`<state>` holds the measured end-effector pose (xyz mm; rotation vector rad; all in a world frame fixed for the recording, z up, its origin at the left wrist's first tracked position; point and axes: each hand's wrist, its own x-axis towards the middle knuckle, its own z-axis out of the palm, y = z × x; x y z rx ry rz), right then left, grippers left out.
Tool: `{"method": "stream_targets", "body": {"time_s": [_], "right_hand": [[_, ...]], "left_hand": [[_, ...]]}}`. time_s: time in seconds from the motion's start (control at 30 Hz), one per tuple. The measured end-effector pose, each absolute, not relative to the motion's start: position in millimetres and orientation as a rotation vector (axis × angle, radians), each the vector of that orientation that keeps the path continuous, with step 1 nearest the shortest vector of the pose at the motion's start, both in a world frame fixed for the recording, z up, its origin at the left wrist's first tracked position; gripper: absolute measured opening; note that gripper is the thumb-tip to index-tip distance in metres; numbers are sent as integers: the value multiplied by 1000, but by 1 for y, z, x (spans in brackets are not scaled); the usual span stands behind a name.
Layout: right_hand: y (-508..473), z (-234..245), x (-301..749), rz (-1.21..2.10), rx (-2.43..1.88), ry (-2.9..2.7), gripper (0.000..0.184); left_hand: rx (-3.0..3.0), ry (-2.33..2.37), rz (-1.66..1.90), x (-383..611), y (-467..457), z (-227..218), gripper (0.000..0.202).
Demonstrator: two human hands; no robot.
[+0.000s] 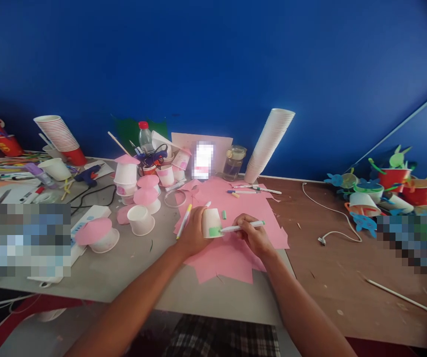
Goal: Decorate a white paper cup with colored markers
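Left hand (193,232) grips a paper cup (212,223) while right hand (254,237) grips a white marker (241,227).
The marker's tip touches a green patch (214,231) on the cup. The cup is held up over a big sheet of pink paper (231,208) on the tabletop (124,263). A yellow pen (184,221) is right by the left hand, but it is hard to see if the hand holds it too. Another white cup (141,220) stands just left of the paper, and a tall stack of cups (269,144) leans near the blue wall (213,59).
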<state>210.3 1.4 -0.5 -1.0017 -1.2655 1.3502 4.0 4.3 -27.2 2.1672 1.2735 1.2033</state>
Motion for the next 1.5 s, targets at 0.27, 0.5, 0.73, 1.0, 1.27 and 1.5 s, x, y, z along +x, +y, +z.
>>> {"method": "stream_targets", "body": {"time_s": [0.27, 0.5, 0.73, 1.0, 1.27, 1.5], "right_hand": [[2, -7, 211, 1394, -971, -1241, 30], [3, -13, 214, 1437, -976, -1266, 27], [0, -9, 214, 1419, -1004, -1285, 28], [-2, -6, 210, 1391, -1028, -1233, 27], [-5, -3, 205, 1373, -1033, -1200, 25], [-6, -1, 204, 1335, -1049, -1219, 25]], "left_hand": [[2141, 1265, 1204, 5, 3, -26, 74], [2117, 1270, 1192, 5, 3, -28, 74], [2144, 1267, 1168, 5, 1, -27, 78], [2147, 1285, 1131, 6, -1, -20, 77], [2133, 1285, 1128, 6, -1, -23, 77], [2154, 1299, 1120, 6, -2, -26, 82]]}}
